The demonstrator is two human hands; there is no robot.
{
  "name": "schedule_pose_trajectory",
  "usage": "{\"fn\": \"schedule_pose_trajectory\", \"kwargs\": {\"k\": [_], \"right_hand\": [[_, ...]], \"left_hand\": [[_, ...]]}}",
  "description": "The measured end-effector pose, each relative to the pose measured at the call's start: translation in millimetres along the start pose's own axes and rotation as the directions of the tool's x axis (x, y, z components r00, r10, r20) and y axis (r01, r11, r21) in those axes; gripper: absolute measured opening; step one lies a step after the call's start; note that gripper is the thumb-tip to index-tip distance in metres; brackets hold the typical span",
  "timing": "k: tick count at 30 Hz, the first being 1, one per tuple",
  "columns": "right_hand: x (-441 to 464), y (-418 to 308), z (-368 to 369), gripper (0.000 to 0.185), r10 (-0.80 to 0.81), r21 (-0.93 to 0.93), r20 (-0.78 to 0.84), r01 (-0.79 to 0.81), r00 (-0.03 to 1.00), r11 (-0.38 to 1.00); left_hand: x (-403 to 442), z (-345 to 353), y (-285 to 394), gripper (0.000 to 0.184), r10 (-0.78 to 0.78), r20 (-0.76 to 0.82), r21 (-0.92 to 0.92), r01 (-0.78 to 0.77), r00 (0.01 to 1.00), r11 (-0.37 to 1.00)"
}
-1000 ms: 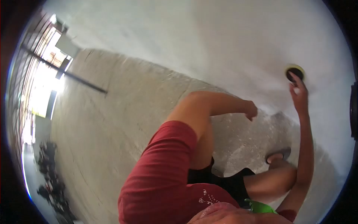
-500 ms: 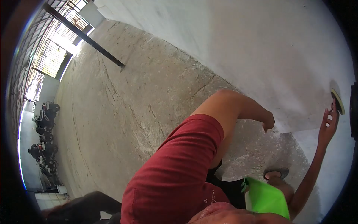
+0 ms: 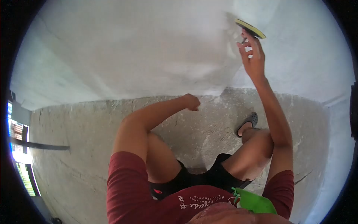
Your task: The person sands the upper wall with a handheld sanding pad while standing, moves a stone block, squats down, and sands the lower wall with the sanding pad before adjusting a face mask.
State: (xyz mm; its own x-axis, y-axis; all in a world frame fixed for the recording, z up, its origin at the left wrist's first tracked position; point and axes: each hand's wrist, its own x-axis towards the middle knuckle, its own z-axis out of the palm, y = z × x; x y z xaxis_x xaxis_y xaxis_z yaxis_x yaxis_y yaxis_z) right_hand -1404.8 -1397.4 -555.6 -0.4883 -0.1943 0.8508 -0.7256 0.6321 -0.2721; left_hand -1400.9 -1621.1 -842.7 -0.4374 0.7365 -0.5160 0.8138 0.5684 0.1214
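My right hand (image 3: 253, 56) is raised in front of the whitish wall (image 3: 160, 48). Its fingers are closed around the short stem of a round sanding pad (image 3: 255, 31), which has a dark back and a yellow edge. The pad is tilted with its face toward the wall; I cannot tell whether it touches. Lower and to the left, my left hand (image 3: 192, 102) hangs with curled fingers near the foot of the wall, and nothing shows in it.
Below the wall lies a rough, cracked concrete floor (image 3: 89, 123). My knees are bent, and a dark clog (image 3: 249, 124) is on my right foot. A bright green piece (image 3: 256, 201) hangs at my chest. A dark post (image 3: 44, 146) and bright window openings are at the far left.
My view has swung to the right, toward the wall, so the parked motorbikes have nearly left it. My right hand still holds the sanding pad at the wall; my left hand stays curled.
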Motion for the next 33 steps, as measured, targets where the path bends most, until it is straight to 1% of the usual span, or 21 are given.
{"fn": "schedule_pose_trajectory", "kwargs": {"k": [2, 5, 6, 8, 12, 15, 17, 18, 20, 21, 23, 24, 26, 27, 29, 30, 31, 33], "right_hand": [[1.3, -1.2, 0.7, 0.047, -0.005, -0.004, -0.019, 0.005, 1.000, 1.000], [-1.1, -1.0, 0.6, 0.046, 0.032, 0.039, -0.018, -0.031, 0.999, 0.999], [0.3, 0.9, -1.2, 0.045, 0.019, 0.029, -0.021, -0.019, 1.000, 0.999], [-0.4, 4.1, -2.4, 0.044, -0.002, 0.004, -0.008, 0.002, 1.000, 1.000], [-0.9, 5.6, -2.9, 0.044, 0.022, -0.005, 0.002, -0.022, 1.000, 1.000], [-1.0, 5.5, -3.7, 0.044, 0.070, 0.041, 0.012, -0.071, 0.997, 0.997], [-1.8, 4.1, -2.5, 0.043, 0.113, 0.093, 0.033, -0.116, 0.993, 0.989], [-2.7, 3.5, -1.2, 0.043, 0.115, 0.099, 0.036, -0.118, 0.993, 0.988], [-2.7, 3.1, 0.2, 0.043, 0.107, 0.117, 0.045, -0.112, 0.993, 0.987], [-2.9, 5.4, -0.2, 0.043, 0.103, 0.126, 0.048, -0.108, 0.993, 0.986], [-3.7, 9.5, 2.9, 0.045, 0.085, 0.142, 0.085, -0.097, 0.993, 0.985], [-3.8, 10.2, 4.5, 0.045, 0.074, 0.161, 0.095, -0.089, 0.993, 0.983], [-3.7, 7.8, 3.7, 0.044, 0.077, 0.083, 0.079, -0.083, 0.994, 0.993], [-2.7, 6.5, 5.6, 0.044, 0.072, 0.084, 0.083, -0.079, 0.994, 0.993], [-2.4, 3.0, 5.3, 0.041, 0.073, 0.063, -0.021, -0.071, 0.997, 0.995], [-1.7, 1.7, 3.8, 0.041, 0.089, 0.114, -0.032, -0.085, 0.996, 0.990], [-1.3, 3.1, 2.1, 0.041, 0.094, 0.093, -0.035, -0.091, 0.995, 0.992], [-0.7, 8.1, 1.5, 0.039, 0.142, 0.178, -0.019, -0.137, 0.990, 0.974]], "left_hand": [[-3.2, -5.5, 5.4, 0.035, -0.027, 0.064, -0.037, 0.029, 0.998, 0.999], [-5.5, -15.3, 13.5, 0.036, -0.023, 0.075, -0.029, 0.026, 0.997, 0.999], [-10.4, -18.4, 15.1, 0.036, -0.031, 0.096, -0.023, 0.034, 0.995, 0.999], [-17.3, -27.8, 24.6, 0.038, -0.056, -0.007, -0.085, 0.055, 0.998, 0.995], [-13.9, -19.3, 18.8, 0.037, -0.060, -0.006, -0.078, 0.059, 0.998, 0.995], [-9.3, -14.7, 15.2, 0.037, -0.046, 0.034, -0.041, 0.047, 0.998, 0.998], [-15.6, -17.7, 16.2, 0.037, -0.034, -0.025, -0.064, 0.032, 0.999, 0.997], [-17.3, -19.6, 17.2, 0.037, -0.038, -0.021, -0.068, 0.036, 0.999, 0.997], [-21.9, -35.1, 25.7, 0.039, -0.067, 0.059, -0.068, 0.071, 0.996, 0.995], [-17.2, -33.1, 24.6, 0.039, -0.076, 0.059, -0.073, 0.080, 0.995, 0.994], [-12.9, -21.6, 20.1, 0.041, -0.019, -0.030, -0.055, 0.017, 0.999, 0.998], [-11.6, -19.2, 18.9, 0.041, -0.038, -0.031, -0.069, 0.036, 0.999, 0.997], [-9.8, -17.9, 20.1, 0.043, -0.028, 0.012, -0.048, 0.028, 1.000, 0.998], [-10.4, -16.6, 17.3, 0.043, -0.030, 0.008, -0.051, 0.030, 1.000, 0.998], [-4.4, -10.6, 15.9, 0.037, -0.053, 0.062, 0.024, 0.051, 0.997, 0.998], [-1.5, -8.9, 16.1, 0.037, -0.035, 0.058, 0.029, 0.034, 0.998, 0.999], [-3.2, -8.8, 15.3, 0.036, -0.040, 0.042, 0.004, 0.040, 0.998, 0.999], [-7.8, -11.8, 13.8, 0.036, -0.024, 0.028, -0.013, 0.024, 0.999, 1.000]]}}
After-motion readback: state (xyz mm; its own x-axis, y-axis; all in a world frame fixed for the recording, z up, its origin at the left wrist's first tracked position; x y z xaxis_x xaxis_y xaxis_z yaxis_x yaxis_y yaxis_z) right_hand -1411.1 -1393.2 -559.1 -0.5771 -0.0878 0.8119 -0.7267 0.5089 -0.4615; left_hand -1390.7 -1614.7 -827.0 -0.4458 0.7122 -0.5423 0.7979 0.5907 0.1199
